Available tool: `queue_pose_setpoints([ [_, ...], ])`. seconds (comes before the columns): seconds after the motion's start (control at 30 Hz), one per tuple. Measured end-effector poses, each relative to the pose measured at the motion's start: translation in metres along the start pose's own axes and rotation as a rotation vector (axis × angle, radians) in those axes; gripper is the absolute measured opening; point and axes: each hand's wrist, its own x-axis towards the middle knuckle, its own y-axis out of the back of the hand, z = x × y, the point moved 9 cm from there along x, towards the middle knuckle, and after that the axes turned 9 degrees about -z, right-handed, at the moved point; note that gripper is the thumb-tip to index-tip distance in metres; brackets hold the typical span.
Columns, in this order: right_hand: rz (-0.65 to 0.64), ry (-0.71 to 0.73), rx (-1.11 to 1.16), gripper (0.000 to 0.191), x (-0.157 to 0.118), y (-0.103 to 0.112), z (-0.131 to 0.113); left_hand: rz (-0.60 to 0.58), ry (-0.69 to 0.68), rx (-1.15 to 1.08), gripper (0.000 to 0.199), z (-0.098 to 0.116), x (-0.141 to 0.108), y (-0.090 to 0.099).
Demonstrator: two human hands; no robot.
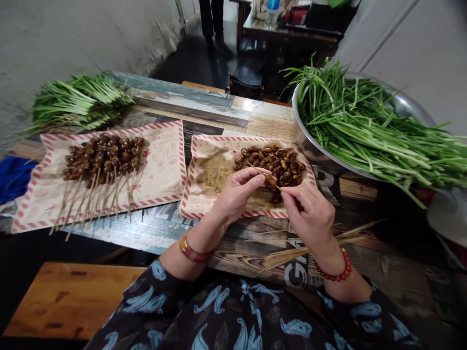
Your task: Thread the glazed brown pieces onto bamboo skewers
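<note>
Metal bowl [314,151] holds greens [365,121], paper [204,170] brown morsels [272,159].

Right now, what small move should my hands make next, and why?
I'd probably hold the thin stick steady in the right hand and ease the brown piece along it with the left hand: the left fingertips pinch that piece, and the stick seems to pass through it.

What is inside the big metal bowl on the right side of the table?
The metal bowl holds a large heap of long green stalks, some hanging over its rim. They cover the bottom, so what lies underneath cannot be seen.
</note>
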Motion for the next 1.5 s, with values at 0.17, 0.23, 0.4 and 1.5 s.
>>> queue_pose_setpoints([
  [0.17, 0.003, -0.013, -0.036, 0.012, 0.001, 0.004, 0.004, -0.043, 0.011, 0.051, 0.031, 0.006, 0.002, 0.001],
  [0.23, 0.034, -0.02, -0.054, 0.011, 0.001, 0.009, 0.008, -0.001, -0.055, 0.107, 0.033, 0.016, 0.004, 0.011],
  [0.4, 0.064, -0.021, -0.06, 0.012, 0.001, 0.012, 0.015, 0.054, -0.246, 0.809, 0.012, 0.044, 0.005, 0.018],
  [1.5, 0.086, 0.016, -0.03, 0.012, -0.001, 0.009, 0.013, -0.133, -0.129, 1.838, 0.015, 0.005, 0.012, -0.008],
])
